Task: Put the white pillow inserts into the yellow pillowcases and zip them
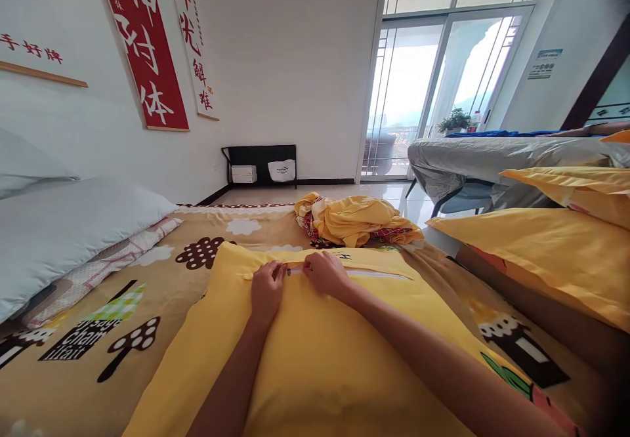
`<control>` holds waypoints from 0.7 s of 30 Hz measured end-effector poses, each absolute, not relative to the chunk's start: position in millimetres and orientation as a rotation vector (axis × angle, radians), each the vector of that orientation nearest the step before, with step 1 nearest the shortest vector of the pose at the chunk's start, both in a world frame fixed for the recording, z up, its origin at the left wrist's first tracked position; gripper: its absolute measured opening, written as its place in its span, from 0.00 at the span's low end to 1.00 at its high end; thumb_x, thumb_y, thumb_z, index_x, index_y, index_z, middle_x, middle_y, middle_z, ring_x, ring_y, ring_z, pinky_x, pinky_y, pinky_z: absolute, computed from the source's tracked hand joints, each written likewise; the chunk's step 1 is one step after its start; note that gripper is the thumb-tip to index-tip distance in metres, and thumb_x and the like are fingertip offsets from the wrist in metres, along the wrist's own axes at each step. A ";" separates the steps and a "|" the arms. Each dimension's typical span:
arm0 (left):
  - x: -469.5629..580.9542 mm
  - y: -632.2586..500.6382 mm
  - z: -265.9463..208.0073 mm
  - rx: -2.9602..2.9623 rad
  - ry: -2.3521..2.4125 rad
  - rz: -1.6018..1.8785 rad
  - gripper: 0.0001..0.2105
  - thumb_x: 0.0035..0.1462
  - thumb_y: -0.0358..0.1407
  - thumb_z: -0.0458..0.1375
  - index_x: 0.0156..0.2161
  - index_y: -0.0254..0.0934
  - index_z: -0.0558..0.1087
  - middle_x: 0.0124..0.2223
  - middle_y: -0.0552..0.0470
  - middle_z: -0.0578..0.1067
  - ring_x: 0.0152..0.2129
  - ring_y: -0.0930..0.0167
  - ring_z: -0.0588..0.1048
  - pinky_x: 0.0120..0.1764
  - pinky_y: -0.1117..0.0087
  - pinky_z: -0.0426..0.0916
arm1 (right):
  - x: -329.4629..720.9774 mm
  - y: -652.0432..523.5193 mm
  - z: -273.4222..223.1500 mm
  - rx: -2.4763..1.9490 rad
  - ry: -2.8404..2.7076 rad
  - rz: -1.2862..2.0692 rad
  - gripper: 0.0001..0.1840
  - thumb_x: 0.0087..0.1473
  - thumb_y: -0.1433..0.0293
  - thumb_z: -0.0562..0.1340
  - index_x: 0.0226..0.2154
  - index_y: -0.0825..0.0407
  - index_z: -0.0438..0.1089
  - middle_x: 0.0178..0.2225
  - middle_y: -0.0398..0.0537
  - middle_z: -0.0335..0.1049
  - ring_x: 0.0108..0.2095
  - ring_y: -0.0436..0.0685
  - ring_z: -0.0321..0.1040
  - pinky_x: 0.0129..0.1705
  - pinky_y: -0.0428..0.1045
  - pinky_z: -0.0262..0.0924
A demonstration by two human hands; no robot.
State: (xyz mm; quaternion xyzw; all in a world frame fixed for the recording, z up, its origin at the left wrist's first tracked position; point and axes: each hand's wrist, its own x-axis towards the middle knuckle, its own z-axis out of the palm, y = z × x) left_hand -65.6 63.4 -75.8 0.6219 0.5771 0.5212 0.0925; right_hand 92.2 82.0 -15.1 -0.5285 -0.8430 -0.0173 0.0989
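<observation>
A yellow pillowcase, plump in the middle, lies flat on the bed before me. Along its far side runs a flap with a pale zipper beneath it. My left hand pinches the pillowcase at the left part of this opening. Just to its right, my right hand is closed on the flap edge, its fingertips curled under and partly hidden. A small dark spot, perhaps the zipper pull, shows between the two hands. Whether the zipper there is closed I cannot tell.
Crumpled yellow fabric lies past the pillowcase. White pillows rest at the left on the patterned bedsheet. Stacked yellow pillows stand at the right. Beyond are a covered table, a chair and a black rack.
</observation>
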 end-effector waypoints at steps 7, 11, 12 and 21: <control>-66.2 66.6 -80.1 1.822 1.728 1.553 0.12 0.59 0.41 0.52 0.34 0.37 0.75 0.35 0.49 0.77 0.34 0.69 0.73 0.41 0.69 0.66 | 121.3 89.5 -16.1 -1.489 -2.574 -0.223 0.16 0.59 0.73 0.50 0.38 0.54 0.73 0.37 0.57 0.75 0.40 0.60 0.71 0.40 0.49 0.54; -65.5 66.0 -78.9 1.814 1.722 1.557 0.12 0.59 0.42 0.52 0.34 0.38 0.75 0.35 0.50 0.78 0.33 0.69 0.73 0.40 0.69 0.66 | 129.5 82.5 -15.4 -1.508 -2.527 -0.267 0.18 0.61 0.72 0.48 0.37 0.54 0.73 0.38 0.54 0.75 0.39 0.58 0.71 0.37 0.48 0.53; -65.3 65.7 -78.6 1.809 1.723 1.557 0.13 0.59 0.42 0.52 0.34 0.38 0.75 0.35 0.50 0.78 0.33 0.69 0.73 0.40 0.69 0.66 | 129.5 78.9 -14.8 -1.497 -2.518 -0.271 0.18 0.61 0.71 0.48 0.38 0.53 0.73 0.39 0.53 0.74 0.39 0.57 0.70 0.37 0.48 0.53; -66.3 66.2 -82.2 1.804 1.728 1.566 0.13 0.59 0.43 0.52 0.34 0.38 0.75 0.35 0.50 0.77 0.33 0.69 0.74 0.40 0.70 0.67 | 129.5 67.2 -12.1 -1.358 -2.658 -0.028 0.20 0.62 0.66 0.49 0.44 0.46 0.74 0.40 0.50 0.76 0.39 0.55 0.70 0.37 0.46 0.53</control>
